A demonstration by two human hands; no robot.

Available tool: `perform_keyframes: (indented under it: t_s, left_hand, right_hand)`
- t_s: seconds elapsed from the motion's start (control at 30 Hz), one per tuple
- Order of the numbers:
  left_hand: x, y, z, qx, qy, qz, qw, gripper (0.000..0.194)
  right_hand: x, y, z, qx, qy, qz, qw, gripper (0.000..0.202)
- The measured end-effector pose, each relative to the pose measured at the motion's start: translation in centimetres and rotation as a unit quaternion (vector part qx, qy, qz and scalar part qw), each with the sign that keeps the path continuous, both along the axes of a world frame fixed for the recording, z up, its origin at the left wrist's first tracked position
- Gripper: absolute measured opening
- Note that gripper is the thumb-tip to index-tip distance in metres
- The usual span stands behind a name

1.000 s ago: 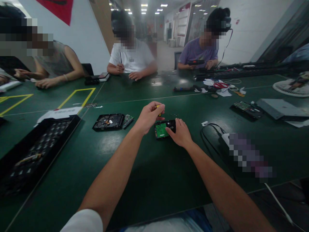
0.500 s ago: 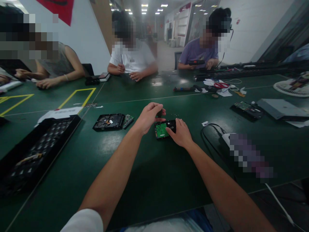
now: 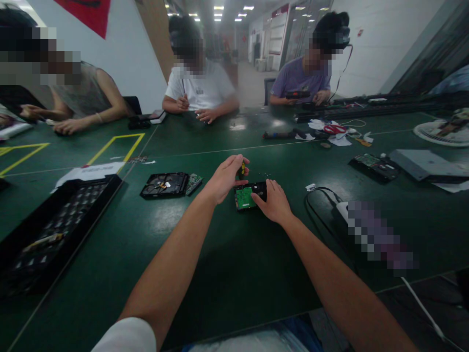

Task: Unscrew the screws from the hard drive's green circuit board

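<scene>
One hard drive (image 3: 249,195) lies flat, long axis sideways, green board (image 3: 243,198) up.

1. Hard drive (image 3: 244,198): lies on the surface (image 3: 227,274), circuit side up.
2. Left hand (image 3: 229,176): positioned above the rear left part of the hard drive; screwdriver (image 3: 242,169) located within its fingers.
3. Right hand (image 3: 275,201): rests on the right end of the hard drive.
4. Small loose parts (image 3: 265,174): lie just behind the hard drive.
5. Second drive (image 3: 164,186): lies left of the left hand; loose circuit board (image 3: 194,184) sits at its right side.
6. Tray (image 3: 93,205): farther left; paper sheet (image 3: 93,170) directly behind it.
7. Cable (image 3: 309,208): right of the right hand.
8. Third drive (image 3: 375,167): behind and right of the cable; metal case (image 3: 427,165) to its right.
</scene>
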State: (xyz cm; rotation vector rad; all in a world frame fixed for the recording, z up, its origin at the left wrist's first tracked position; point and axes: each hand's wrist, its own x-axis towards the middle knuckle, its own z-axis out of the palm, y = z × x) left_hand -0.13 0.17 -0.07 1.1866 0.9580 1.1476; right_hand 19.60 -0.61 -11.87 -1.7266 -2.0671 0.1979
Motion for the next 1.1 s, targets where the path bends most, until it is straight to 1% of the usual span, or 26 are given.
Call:
perform_keyframes:
  t_s: [0.17,0.3,0.4,0.53,0.7,0.83,0.93,1.1]
  left_hand:
    - [0.1,0.1,-0.1,-0.013,-0.010,0.015,1.000,0.034]
    - [0.0,0.5,-0.6,-0.027,-0.029,0.017,0.999,0.035]
    - [-0.1,0.9,-1.1,-0.044,-0.054,0.018,0.997,0.040]
    - [-0.2,1.1,-1.4,-0.038,-0.061,0.022,0.997,0.048]
    - [0.0,0.7,-0.9,-0.008,-0.015,0.002,1.000,0.048]
    - [-0.1,0.3,-0.5,-0.002,0.017,-0.003,1.000,0.048]
    - [-0.2,0.3,-0.4,-0.011,0.018,-0.005,1.000,0.045]
    - [-0.2,0.4,-0.5,-0.033,-0.013,0.001,0.999,0.039]
  right_hand:
    - [0.0,-0.1,0.1,0.000,-0.001,0.001,1.000,0.093]
    - [0.0,-0.1,0.2,0.001,-0.003,-0.001,1.000,0.091]
    - [0.0,-0.1,0.1,-0.001,0.002,0.000,1.000,0.092]
    - [0.0,-0.1,0.0,-0.002,0.005,0.003,1.000,0.092]
    - [-0.1,-0.1,0.2,-0.007,0.001,-0.005,1.000,0.091]
    - [-0.1,-0.1,0.4,-0.008,0.005,-0.002,1.000,0.088]
    - [-0.1,-0.1,0.4,-0.005,0.007,-0.001,1.000,0.087]
    - [-0.1,-0.1,0.4,-0.013,0.006,0.002,1.000,0.090]
